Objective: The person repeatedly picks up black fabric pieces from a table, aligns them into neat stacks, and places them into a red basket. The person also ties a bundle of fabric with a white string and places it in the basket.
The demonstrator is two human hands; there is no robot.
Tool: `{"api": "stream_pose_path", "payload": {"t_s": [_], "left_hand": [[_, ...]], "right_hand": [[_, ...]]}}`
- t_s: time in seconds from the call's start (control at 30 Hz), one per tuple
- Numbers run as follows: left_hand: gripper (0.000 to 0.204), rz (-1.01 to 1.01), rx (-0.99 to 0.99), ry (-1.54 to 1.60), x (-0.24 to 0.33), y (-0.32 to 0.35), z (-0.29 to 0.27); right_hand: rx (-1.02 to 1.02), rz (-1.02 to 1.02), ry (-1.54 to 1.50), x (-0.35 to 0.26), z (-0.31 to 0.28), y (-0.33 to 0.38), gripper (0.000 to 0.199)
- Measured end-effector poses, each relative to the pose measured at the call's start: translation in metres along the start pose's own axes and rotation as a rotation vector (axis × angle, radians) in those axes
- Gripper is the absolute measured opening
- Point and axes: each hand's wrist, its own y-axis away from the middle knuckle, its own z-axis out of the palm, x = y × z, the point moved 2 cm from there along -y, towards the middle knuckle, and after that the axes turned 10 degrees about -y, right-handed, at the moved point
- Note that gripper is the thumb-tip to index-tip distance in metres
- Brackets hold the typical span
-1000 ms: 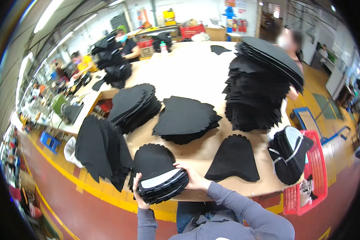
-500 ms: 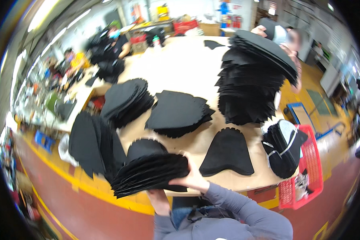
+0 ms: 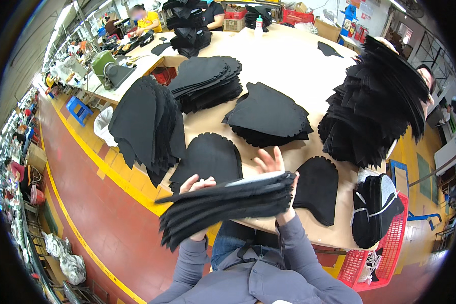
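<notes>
Both hands hold a thick stack of black cut pieces (image 3: 228, 202) with notched edges, lifted and tilted on edge over the table's front edge. My left hand (image 3: 197, 185) grips its left part, fingers showing over the top and the palm hidden behind the layers. At the right end my right hand (image 3: 272, 163) clasps the stack, its fingers raised behind it and the thumb at the near side. Just behind the held stack lies a flat black piece (image 3: 207, 157) with a rounded, notched top. A similar bell-shaped black piece (image 3: 319, 187) lies right of my right hand.
Black stacks stand left (image 3: 139, 119), back left (image 3: 205, 76) and centre (image 3: 271, 111) on the tan table (image 3: 283, 50). A tall pile (image 3: 362, 106) rises at right, with a person behind it. A tied bundle (image 3: 375, 213) sits by a red basket (image 3: 395, 248). Co-workers sit farther off.
The held stack has moved right and tipped, its layers now facing me more edge-on. My left hand's fingers have come into sight over its top. The whole view has swung left.
</notes>
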Motion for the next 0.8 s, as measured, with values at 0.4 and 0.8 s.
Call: {"api": "stream_pose_path", "payload": {"t_s": [0.4, 0.8], "left_hand": [[0.067, -0.218, -0.021, -0.354, -0.065, 0.023, -0.026], [0.063, -0.339, 0.407, -0.101, -0.138, 0.052, -0.067]], "right_hand": [[0.151, 0.335, 0.371, 0.047, -0.078, 0.015, 0.066], [-0.401, 0.250, 1.074, 0.029, -0.038, -0.004, 0.090]]}}
